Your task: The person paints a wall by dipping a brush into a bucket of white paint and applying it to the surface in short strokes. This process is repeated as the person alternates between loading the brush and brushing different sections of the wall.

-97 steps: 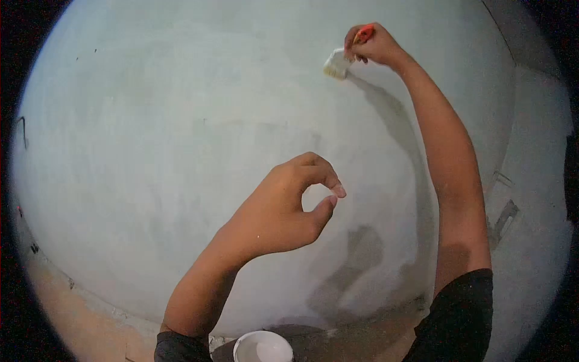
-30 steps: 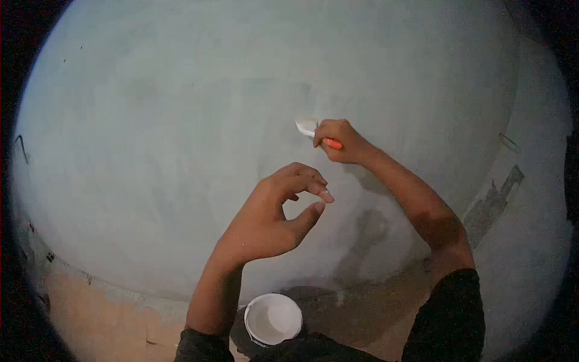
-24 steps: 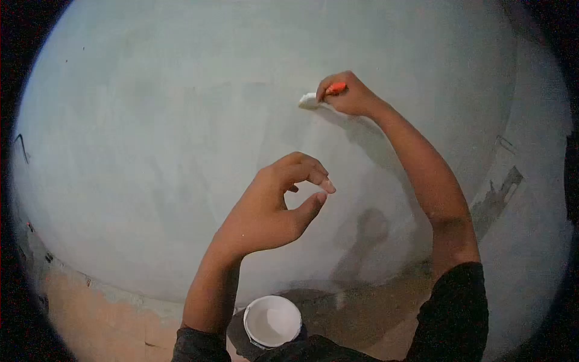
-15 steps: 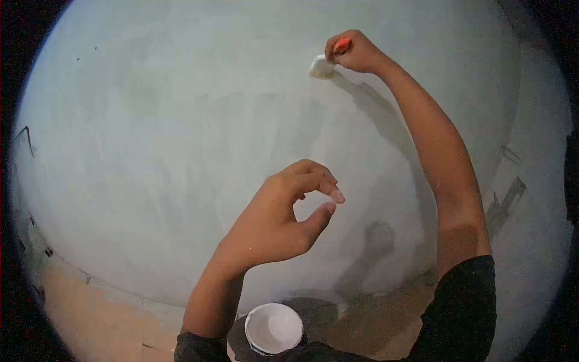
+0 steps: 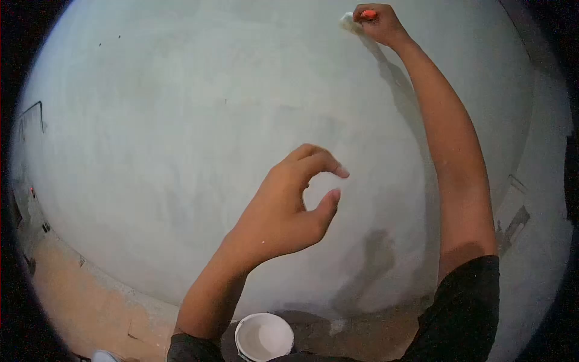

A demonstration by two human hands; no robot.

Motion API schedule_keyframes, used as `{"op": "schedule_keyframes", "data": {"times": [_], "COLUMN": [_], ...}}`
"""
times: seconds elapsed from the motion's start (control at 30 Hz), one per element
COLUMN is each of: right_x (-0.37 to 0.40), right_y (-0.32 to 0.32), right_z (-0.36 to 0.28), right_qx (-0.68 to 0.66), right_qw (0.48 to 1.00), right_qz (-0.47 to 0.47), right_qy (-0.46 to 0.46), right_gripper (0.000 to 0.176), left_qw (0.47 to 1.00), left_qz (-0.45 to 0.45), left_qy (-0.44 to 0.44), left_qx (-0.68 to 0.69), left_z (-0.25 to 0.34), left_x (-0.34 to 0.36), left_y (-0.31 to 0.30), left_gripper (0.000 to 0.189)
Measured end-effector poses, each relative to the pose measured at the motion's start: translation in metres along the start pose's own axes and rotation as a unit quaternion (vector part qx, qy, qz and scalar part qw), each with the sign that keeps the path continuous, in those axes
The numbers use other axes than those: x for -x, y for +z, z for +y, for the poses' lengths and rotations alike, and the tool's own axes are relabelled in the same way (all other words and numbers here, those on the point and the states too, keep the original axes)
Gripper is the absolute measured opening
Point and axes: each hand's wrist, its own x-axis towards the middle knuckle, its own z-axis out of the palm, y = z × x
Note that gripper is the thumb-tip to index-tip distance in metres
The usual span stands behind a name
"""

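Note:
High on the pale wall (image 5: 199, 151), my right hand (image 5: 381, 25) is wrapped round the orange handle of a paintbrush (image 5: 347, 23). Its white bristles point left, right at the wall surface. In the middle of the view my left hand (image 5: 289, 202) is raised in front of the wall, thumb and fingers curved apart with a gap between them and nothing held. Below that hand, a white bucket (image 5: 241, 345) stands on the floor with whitish paint inside.
The brownish floor (image 5: 90, 295) runs along the wall's base. At the left edge a dark bent line (image 5: 41, 114) shows on the wall. A dark grey patch (image 5: 515, 224) marks the wall at the right. Part of a shoe (image 5: 105, 356) shows at the bottom left.
My right hand has moved the paintbrush up and to the right along the wall. My left hand has risen slightly, and its thumb and fingertips are farther apart.

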Motion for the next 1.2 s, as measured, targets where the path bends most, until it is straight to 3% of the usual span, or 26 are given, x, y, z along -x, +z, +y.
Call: {"op": "schedule_keyframes", "data": {"times": [0.1, 0.17, 0.37, 0.57, 0.7, 0.87, 0.93, 1.0, 1.13, 1.17, 1.2], "right_x": [0.004, 0.007, 0.041, 0.115, 0.169, 0.247, 0.282, 0.320, 0.411, 0.442, 0.460], "right_y": [0.007, 0.008, 0.027, 0.078, 0.122, 0.170, 0.175, 0.171, 0.155, 0.161, 0.152], "right_z": [0.004, 0.002, -0.030, -0.054, -0.080, -0.128, -0.157, -0.184, -0.262, -0.287, -0.313], "right_qx": [0.061, 0.123, 0.077, -0.051, -0.158, -0.184, -0.225, -0.303, -0.397, -0.379, -0.393], "right_qw": [0.996, 0.977, 0.985, 0.990, 0.977, 0.962, 0.953, 0.937, 0.822, 0.828, 0.753], "right_qz": [0.043, 0.068, 0.048, -0.115, -0.129, -0.202, -0.190, -0.114, -0.126, -0.074, -0.102], "right_qy": [-0.051, -0.161, -0.149, -0.061, -0.061, 0.016, 0.076, 0.127, 0.387, 0.407, 0.518], "right_gripper": [0.010, 0.011, 0.013, 0.022, 0.016, 0.018, 0.017, 0.017, 0.008, 0.005, 0.007], "left_qw": [0.998, 0.998, 0.993, 0.999, 0.999, 0.989, 0.984, 0.976, 0.933, 0.918, 0.914], "left_qz": [0.038, 0.043, 0.073, 0.029, -0.015, -0.099, -0.116, -0.132, -0.176, -0.195, -0.201], "left_qy": [0.048, 0.048, 0.084, 0.010, -0.042, -0.110, -0.135, -0.171, -0.314, -0.344, -0.352], "left_qx": [-0.017, -0.025, -0.046, -0.034, -0.028, -0.017, -0.033, -0.029, 0.017, 0.027, 0.029], "left_z": [-0.004, 0.001, 0.004, -0.015, -0.023, -0.036, -0.041, -0.042, -0.046, -0.050, -0.053], "left_x": [-0.004, -0.006, -0.008, -0.010, -0.006, 0.021, 0.043, 0.068, 0.126, 0.140, 0.150], "left_y": [0.008, 0.008, 0.008, 0.016, 0.014, 0.014, 0.019, 0.025, 0.038, 0.041, 0.043], "left_gripper": [0.033, 0.038, 0.041, 0.040, 0.041, 0.040, 0.039, 0.038, 0.033, 0.031, 0.031]}}
